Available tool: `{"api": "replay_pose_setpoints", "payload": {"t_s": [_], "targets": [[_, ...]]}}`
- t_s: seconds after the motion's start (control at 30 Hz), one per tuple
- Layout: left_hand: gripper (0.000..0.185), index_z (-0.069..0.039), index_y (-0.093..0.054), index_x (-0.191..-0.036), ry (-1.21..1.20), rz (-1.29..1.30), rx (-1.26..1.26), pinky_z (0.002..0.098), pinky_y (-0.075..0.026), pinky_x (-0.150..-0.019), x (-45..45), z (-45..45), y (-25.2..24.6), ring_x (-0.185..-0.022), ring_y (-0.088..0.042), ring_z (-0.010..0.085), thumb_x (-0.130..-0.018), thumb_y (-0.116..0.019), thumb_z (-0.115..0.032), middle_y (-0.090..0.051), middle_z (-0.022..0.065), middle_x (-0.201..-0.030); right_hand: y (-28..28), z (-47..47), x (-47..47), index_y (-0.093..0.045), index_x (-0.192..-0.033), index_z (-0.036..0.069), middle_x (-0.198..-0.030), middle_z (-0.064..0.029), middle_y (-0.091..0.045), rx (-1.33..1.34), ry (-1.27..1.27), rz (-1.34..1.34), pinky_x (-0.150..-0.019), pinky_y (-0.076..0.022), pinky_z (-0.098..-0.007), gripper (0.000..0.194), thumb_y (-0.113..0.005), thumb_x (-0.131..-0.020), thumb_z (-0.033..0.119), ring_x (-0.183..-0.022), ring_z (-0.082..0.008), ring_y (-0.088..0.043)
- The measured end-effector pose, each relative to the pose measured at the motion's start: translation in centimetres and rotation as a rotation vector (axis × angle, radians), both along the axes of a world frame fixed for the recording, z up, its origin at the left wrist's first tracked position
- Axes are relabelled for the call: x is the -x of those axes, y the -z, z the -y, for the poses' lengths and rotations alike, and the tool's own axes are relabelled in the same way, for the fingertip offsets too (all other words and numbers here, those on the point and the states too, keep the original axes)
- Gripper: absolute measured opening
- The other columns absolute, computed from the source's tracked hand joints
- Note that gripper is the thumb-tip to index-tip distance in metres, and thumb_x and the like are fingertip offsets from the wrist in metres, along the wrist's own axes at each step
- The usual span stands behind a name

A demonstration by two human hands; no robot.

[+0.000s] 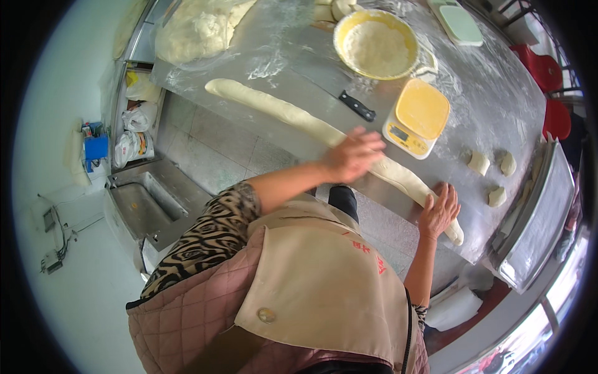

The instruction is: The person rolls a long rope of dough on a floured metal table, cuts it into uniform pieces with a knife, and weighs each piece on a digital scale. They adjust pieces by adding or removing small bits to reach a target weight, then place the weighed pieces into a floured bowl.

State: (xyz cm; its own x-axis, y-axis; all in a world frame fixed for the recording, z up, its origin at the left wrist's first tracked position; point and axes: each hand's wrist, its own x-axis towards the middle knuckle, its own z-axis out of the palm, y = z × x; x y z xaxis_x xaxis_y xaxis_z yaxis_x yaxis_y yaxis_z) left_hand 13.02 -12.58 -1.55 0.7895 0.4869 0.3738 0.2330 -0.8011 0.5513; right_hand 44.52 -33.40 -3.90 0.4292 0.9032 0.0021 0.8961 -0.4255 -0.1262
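A long rope of dough (280,111) lies slantwise along the near edge of the steel table (303,65). My left hand (353,154), blurred, is over its middle, fingers apart; whether it touches the dough is unclear. Near the rope's right end, my right hand (439,210) rests on the dough with spread fingers. Neither hand grips anything. Just beyond my left hand are a knife with a black handle (357,106) and a kitchen scale with a yellow top (422,110). Several small dough pieces (478,163) lie to the right.
At the back stand a yellow bowl of flour (376,44) and a pale green scale (460,24). A large dough mass (198,30) under plastic lies back left. Metal trays (537,215) stand by the table's right edge. A steel sink (145,205) is at left.
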Motion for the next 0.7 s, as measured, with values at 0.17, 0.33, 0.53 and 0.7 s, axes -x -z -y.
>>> {"api": "replay_pose_setpoints", "payload": {"t_s": [0.17,0.33,0.53,0.7], "targets": [[0.033,-0.004,-0.069,-0.128,-0.720,0.027,-0.111,0.0472,-0.047,-0.111,19.4,-12.2,-2.5,-0.129,-0.062,0.0368,-0.096,-0.066,-0.011,-0.068,0.0163,-0.136,-1.9,-3.3,3.5,-0.054,-0.148,0.002,-0.153,-0.0222,-0.051,-0.182,0.133,-0.030,-0.123,-0.0330,-0.0563,0.055,-0.066,-0.104,0.031,-0.148,-0.0401,-0.043],[0.033,-0.005,-0.070,-0.128,-0.666,-0.261,0.024,0.0489,-0.042,-0.119,30.5,-20.8,-2.4,-0.135,-0.058,0.0386,-0.102,-0.065,-0.024,-0.066,0.0146,-0.141,-5.9,-14.8,18.4,-0.060,-0.144,0.004,-0.151,-0.0190,-0.056,-0.295,-0.007,-0.361,-0.120,-0.0423,-0.0474,0.050,-0.073,-0.096,0.004,-0.141,-0.0384,-0.053],[0.063,-0.008,-0.063,-0.146,-0.295,-0.610,-0.097,0.0581,-0.020,-0.131,35.2,-20.3,0.2,-0.157,-0.036,0.0326,-0.103,-0.056,-0.055,-0.046,0.0138,-0.165,-4.9,-28.3,41.6,-0.051,-0.153,0.005,-0.163,-0.0193,-0.045,-0.084,-0.353,-0.297,-0.127,-0.0261,-0.0581,0.069,-0.072,-0.096,0.036,-0.152,-0.0401,-0.040],[0.081,-0.004,-0.047,-0.159,-0.209,-0.516,0.043,0.0557,-0.021,-0.131,41.6,-13.1,-1.8,-0.158,-0.034,0.0327,-0.102,-0.055,-0.061,-0.042,0.0143,-0.168,-4.3,-24.8,46.5,-0.037,-0.165,0.011,-0.168,-0.0160,-0.041,0.080,-0.319,-0.234,-0.127,-0.0175,-0.0648,0.093,-0.071,-0.092,0.056,-0.158,-0.0391,-0.033]]}}
